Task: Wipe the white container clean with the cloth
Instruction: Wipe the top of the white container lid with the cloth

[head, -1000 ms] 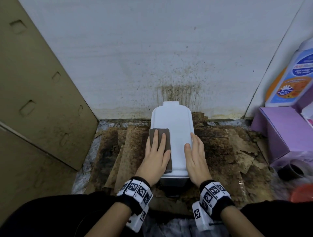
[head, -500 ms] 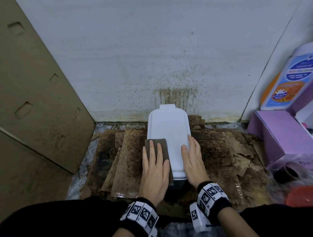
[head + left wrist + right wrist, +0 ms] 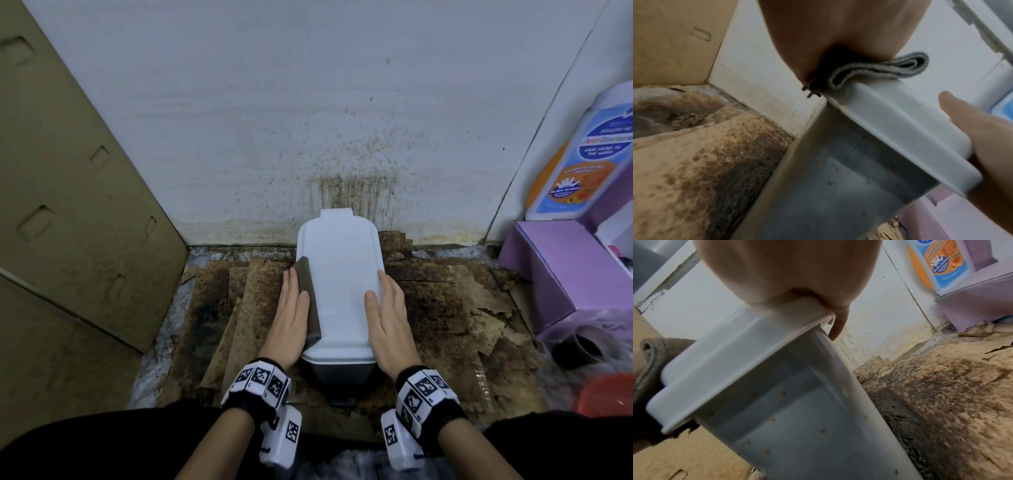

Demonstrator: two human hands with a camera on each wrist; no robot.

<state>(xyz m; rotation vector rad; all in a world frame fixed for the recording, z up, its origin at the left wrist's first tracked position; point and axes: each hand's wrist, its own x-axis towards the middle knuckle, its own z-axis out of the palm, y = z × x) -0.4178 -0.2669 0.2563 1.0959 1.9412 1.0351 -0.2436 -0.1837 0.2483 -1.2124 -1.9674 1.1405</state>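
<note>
stained floor (image 3: 445, 308), white container (image 3: 339, 274) (speckled)

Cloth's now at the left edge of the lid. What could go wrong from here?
1. The folded cloth overhangs the lid's left rim under the left hand; it may slip onto the stained cardboard and pick up grime.
2. Brown specks dot the white container walls below the lid; wiping only the top would likely miss them.

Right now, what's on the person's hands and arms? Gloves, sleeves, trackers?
No gloves: the left hand and right hand are bare, as are the forearms. Each wrist carries a black band covered in white square tags with black fiducial patterns, plus a white camera block hanging beneath. Dark clothing shows at the bottom edge.
</note>
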